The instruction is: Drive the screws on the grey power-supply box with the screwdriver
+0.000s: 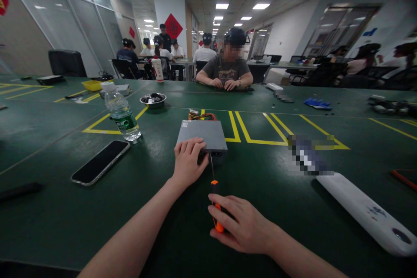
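Observation:
A grey metal box [205, 134] with coloured wires [202, 116] at its far end lies on the green table [260, 191]. My left hand [188, 160] rests on the box's near left corner, fingers curled over the edge. My right hand [241, 226] grips the orange and black handle of a screwdriver [215, 200]. Its thin shaft reaches forward to the near face of the box.
A water bottle [122, 113] and a dark phone [100, 161] lie to the left. A small metal bowl [153, 100] sits further back. A long white device [365, 210] lies at right. A person [225, 69] sits across the table; others sit behind.

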A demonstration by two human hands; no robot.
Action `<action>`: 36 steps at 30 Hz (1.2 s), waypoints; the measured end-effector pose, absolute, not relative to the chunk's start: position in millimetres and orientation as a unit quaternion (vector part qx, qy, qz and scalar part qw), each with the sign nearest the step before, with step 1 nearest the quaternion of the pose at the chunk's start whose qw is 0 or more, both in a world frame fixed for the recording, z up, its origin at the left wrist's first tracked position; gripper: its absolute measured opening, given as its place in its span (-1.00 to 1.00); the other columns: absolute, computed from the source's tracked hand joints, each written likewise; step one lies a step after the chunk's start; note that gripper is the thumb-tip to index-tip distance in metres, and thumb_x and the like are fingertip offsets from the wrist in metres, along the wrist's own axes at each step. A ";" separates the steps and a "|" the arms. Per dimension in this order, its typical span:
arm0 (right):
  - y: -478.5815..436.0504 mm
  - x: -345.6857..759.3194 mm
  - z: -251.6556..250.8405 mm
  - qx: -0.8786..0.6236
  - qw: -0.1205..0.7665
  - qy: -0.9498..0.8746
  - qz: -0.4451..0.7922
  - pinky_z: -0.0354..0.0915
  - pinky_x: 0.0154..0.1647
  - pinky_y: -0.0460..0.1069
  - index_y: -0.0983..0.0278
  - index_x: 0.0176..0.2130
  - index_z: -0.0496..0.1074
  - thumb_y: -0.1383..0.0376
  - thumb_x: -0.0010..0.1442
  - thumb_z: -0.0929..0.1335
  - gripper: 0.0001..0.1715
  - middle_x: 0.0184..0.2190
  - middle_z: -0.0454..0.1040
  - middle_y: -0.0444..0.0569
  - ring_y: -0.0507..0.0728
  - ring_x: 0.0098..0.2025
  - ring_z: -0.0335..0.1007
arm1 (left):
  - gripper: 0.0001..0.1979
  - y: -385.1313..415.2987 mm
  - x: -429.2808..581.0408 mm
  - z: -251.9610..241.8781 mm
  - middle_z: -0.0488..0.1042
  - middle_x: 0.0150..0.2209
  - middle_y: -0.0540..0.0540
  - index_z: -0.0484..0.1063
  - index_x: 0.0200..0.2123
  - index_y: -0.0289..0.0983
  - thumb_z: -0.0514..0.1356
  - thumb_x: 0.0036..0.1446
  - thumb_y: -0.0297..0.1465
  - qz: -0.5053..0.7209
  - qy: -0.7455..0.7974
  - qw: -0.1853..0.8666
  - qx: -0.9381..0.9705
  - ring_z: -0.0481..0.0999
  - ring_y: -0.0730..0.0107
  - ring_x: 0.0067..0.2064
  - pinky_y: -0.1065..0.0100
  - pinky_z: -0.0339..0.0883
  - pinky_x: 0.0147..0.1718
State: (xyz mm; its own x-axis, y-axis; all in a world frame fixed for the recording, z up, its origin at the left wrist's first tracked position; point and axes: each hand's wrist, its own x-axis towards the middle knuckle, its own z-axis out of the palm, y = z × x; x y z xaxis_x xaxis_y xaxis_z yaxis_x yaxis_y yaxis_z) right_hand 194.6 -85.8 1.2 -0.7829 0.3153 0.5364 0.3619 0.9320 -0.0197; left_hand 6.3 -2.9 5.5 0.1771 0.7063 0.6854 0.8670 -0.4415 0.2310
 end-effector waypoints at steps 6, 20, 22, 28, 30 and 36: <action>-87.3 190.7 3.1 -0.193 0.245 -0.950 -0.034 0.36 -0.23 0.02 0.41 -0.08 0.33 0.22 0.25 0.24 -0.67 -0.08 0.41 0.22 0.15 -0.22 0.43 | -0.77 -3.5 7.0 5.9 0.42 -0.02 -0.11 0.32 -0.15 -0.17 0.15 0.08 -0.37 -0.387 -0.514 0.107 -0.758 0.33 0.19 0.03 0.11 0.03 -0.01; -87.1 186.6 3.2 -0.214 0.216 -0.953 -0.009 0.36 -0.24 0.03 0.37 -0.06 0.34 0.24 0.19 0.30 -0.66 -0.06 0.42 0.13 0.16 -0.25 0.41 | -0.78 -3.3 6.6 5.7 0.42 -0.02 -0.09 0.31 -0.14 -0.17 0.14 0.09 -0.36 -0.385 -0.516 0.106 -0.758 0.33 0.23 0.03 0.13 0.03 0.00; -87.1 186.6 3.0 -0.214 0.214 -0.953 -0.008 0.36 -0.24 0.02 0.36 -0.06 0.33 0.24 0.20 0.30 -0.66 -0.06 0.42 0.12 0.15 -0.24 0.41 | -0.78 -3.4 6.5 6.1 0.42 -0.02 -0.09 0.31 -0.15 -0.18 0.14 0.09 -0.37 -0.384 -0.516 0.107 -0.758 0.33 0.22 0.03 0.13 0.04 0.00; -87.4 186.3 4.6 -0.216 0.208 -0.954 -0.011 0.36 -0.24 0.02 0.37 -0.07 0.34 0.28 0.16 0.32 -0.67 -0.07 0.42 0.13 0.15 -0.23 0.41 | -0.78 -3.4 6.5 6.2 0.42 -0.02 -0.10 0.31 -0.15 -0.18 0.14 0.09 -0.37 -0.386 -0.516 0.106 -0.757 0.34 0.21 0.03 0.12 0.05 0.00; -87.3 186.1 4.3 -0.212 0.211 -0.954 -0.016 0.36 -0.24 0.02 0.39 -0.07 0.34 0.28 0.16 0.32 -0.66 -0.08 0.42 0.14 0.14 -0.24 0.41 | -0.78 -3.2 6.5 6.0 0.42 -0.02 -0.10 0.31 -0.15 -0.18 0.15 0.08 -0.38 -0.387 -0.515 0.105 -0.758 0.34 0.21 0.03 0.12 0.05 0.00; -87.5 187.1 0.5 -0.208 0.227 -0.951 -0.021 0.36 -0.25 0.02 0.39 -0.08 0.35 0.27 0.16 0.31 -0.67 -0.09 0.43 0.15 0.15 -0.25 0.42 | -0.78 -3.3 6.4 6.3 0.42 -0.03 -0.09 0.31 -0.15 -0.18 0.14 0.09 -0.37 -0.389 -0.513 0.106 -0.758 0.34 0.22 0.02 0.12 0.05 -0.01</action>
